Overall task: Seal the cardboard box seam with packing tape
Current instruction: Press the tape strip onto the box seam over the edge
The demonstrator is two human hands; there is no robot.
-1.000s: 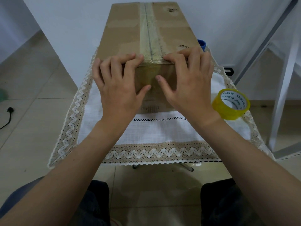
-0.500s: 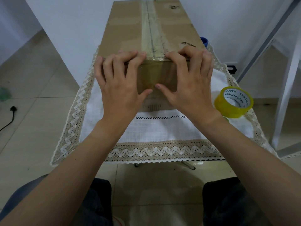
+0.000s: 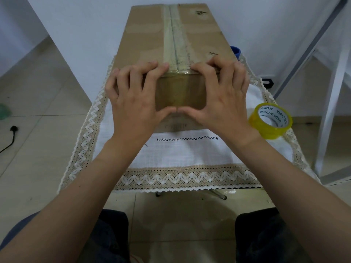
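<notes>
A long brown cardboard box [image 3: 148, 42] lies lengthwise on the small table. A strip of clear tape [image 3: 175, 38] covers its top centre seam and folds down over the near end face. My left hand [image 3: 136, 99] and my right hand [image 3: 222, 97] press on that near end, fingers curled over the top edge on either side of the tape. Both thumbs meet low on the taped end face. A yellow roll of packing tape [image 3: 270, 120] stands on the cloth to the right of my right hand.
A white cloth with a lace zigzag border [image 3: 182, 177] covers the table. A blue object [image 3: 235, 51] peeks out behind the box's right side. White metal frame legs [image 3: 330, 103] stand at right. A black cable plug [image 3: 13, 129] lies on the tiled floor at left.
My thumbs have slid toward each other down the box's end face until they touch. The fingers stay hooked over the top edge.
</notes>
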